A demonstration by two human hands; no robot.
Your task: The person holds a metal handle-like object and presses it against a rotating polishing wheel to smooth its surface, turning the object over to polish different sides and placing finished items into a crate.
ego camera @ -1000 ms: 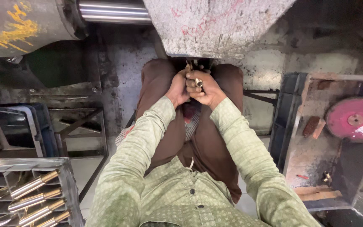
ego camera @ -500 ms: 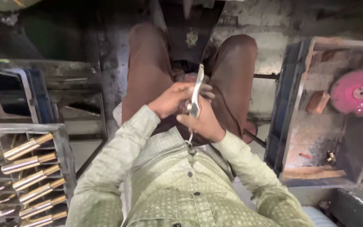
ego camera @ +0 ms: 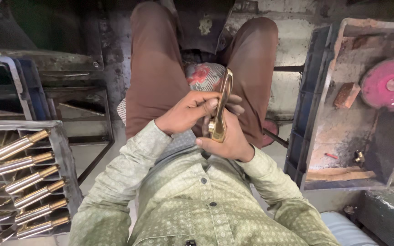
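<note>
Long curved brass handle [ego camera: 222,107] upright (long axis away from body), left hand [ego camera: 185,111] and right hand [ego camera: 229,143] both closed around it.

Dim workshop light fell from above, leaving the floor and upper corners in deep shadow. Glare flashed off the polished brass piece [ego camera: 221,109], the racked metal handles [ego camera: 21,182] and the pink disc [ego camera: 391,84]. A wide lens bent the frame's edges; focus stayed sharp at centre.

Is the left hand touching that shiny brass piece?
Touching: the head view shows the left hand with its thumb pressed against the brass piece.
</note>
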